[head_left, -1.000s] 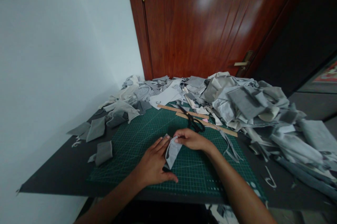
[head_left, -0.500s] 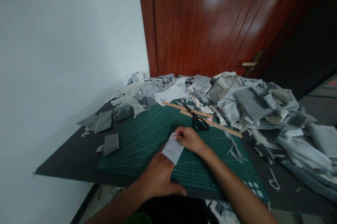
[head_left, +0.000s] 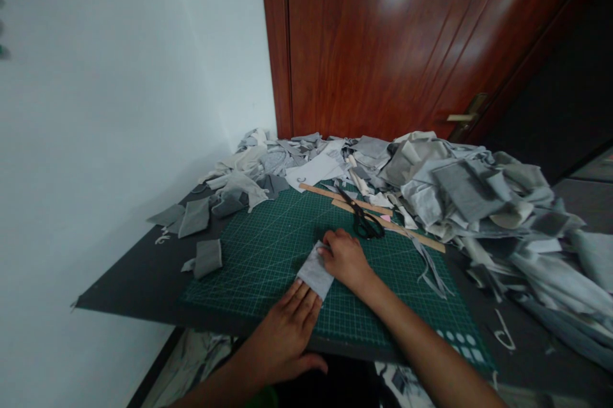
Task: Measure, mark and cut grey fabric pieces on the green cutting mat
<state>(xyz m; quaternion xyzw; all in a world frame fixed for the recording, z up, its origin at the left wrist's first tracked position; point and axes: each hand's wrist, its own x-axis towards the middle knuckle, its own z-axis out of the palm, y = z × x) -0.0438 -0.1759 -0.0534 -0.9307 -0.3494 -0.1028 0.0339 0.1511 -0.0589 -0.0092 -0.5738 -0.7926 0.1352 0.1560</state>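
Note:
A small light grey piece of fabric [head_left: 316, 272] lies on the green cutting mat [head_left: 253, 242] in front of me. My left hand [head_left: 294, 325] is open, its fingers stretched flat with their tips on the fabric's near edge and the thumb held apart. At the far right corner, my right hand [head_left: 345, 258] pinches the fabric between thumb and fingers. Black scissors [head_left: 364, 223] rest on the mat just beyond my right hand.
Two wooden rulers [head_left: 412, 237] lie near the scissors. Heaped grey and cream fabric scraps [head_left: 460, 184] cover the back and right. Several grey pieces [head_left: 209, 258] sit at the left, near the white wall [head_left: 119, 108]. A brown door [head_left: 373, 44] stands behind the table.
My left hand has slid back toward me, so its fingers now show at the fabric's near edge. The right hand keeps its grip at the far corner. The view has shifted slightly.

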